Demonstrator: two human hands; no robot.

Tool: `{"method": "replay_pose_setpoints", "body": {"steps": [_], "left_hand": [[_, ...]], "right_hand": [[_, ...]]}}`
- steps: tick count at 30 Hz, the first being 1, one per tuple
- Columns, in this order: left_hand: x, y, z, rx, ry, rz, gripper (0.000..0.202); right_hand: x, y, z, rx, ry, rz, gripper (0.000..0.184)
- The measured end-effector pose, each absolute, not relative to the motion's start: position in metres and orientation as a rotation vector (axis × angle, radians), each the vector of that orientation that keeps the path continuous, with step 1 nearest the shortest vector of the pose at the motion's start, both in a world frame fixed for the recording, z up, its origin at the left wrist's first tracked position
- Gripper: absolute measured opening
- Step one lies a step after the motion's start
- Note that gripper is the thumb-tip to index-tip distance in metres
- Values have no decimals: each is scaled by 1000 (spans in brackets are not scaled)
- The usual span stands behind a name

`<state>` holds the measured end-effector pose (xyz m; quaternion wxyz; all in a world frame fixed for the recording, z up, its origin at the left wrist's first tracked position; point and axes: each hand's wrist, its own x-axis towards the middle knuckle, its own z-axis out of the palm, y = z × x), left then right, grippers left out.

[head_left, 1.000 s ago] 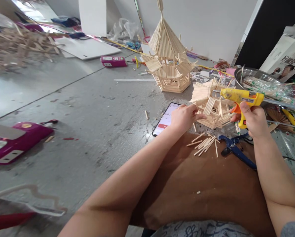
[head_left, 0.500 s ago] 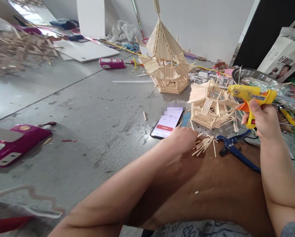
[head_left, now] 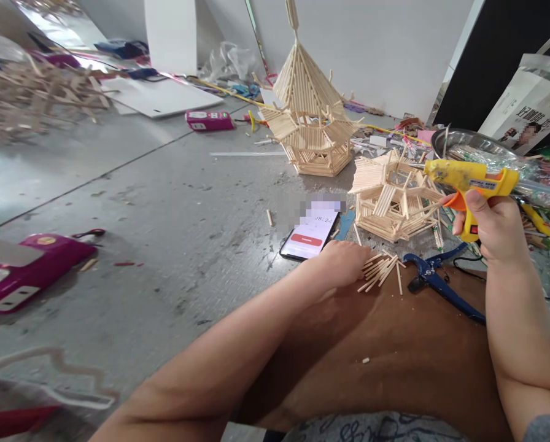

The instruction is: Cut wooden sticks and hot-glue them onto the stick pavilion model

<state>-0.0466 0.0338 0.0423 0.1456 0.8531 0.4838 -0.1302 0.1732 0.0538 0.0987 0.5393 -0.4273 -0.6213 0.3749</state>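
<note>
My right hand (head_left: 500,224) is wrapped round the handle of a yellow hot glue gun (head_left: 471,178), nozzle pointing left. Beneath that nozzle stands a low, many-sided stick frame (head_left: 395,199) built from thin wooden sticks. My left hand (head_left: 346,263) is closed at the left end of a small pile of cut wooden sticks (head_left: 380,270); the fingertips are hidden, so whatever they grip does not show. Blue pipe cutters (head_left: 441,285) lie right of the pile. Just beyond my left hand is a phone (head_left: 309,236) showing a timer.
A taller stick pagoda (head_left: 309,116) with a pointed roof stands behind the low frame. Purple power strips (head_left: 40,264) lie at left, with wood scraps (head_left: 30,101) behind. A metal bowl (head_left: 468,140) and plastic-wrapped items crowd the right. A brown board (head_left: 395,362) lies nearest me.
Very little differs. The glue gun in my right hand has shifted slightly to the right; my left hand stays by the stick pile, having moved barely at all.
</note>
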Motion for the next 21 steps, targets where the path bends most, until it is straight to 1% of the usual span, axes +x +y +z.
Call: {"method": "replay_pose_setpoints", "body": {"steps": [2, 8, 13, 15, 17, 19, 21], "left_hand": [[-47, 35, 41, 2437, 1426, -365, 24], [-44, 34, 46, 2431, 1358, -436, 20], [-49, 33, 57, 2451, 1331, -378, 24], [-52, 33, 61, 2442, 1336, -271, 23], [-53, 33, 64, 2403, 1322, -76, 19], [-52, 33, 65, 2284, 1274, 204, 14], [-49, 33, 63, 2084, 1196, 480, 14]], "right_hand": [[175, 54, 98, -1014, -1486, 897, 29], [177, 54, 98, -1016, -1510, 883, 30], [176, 52, 99, -1001, -1496, 876, 23], [177, 51, 101, -1007, -1499, 864, 21], [179, 51, 103, -1012, -1520, 865, 21], [182, 50, 104, -1009, -1562, 866, 18], [184, 49, 106, -1020, -1607, 849, 16]]}}
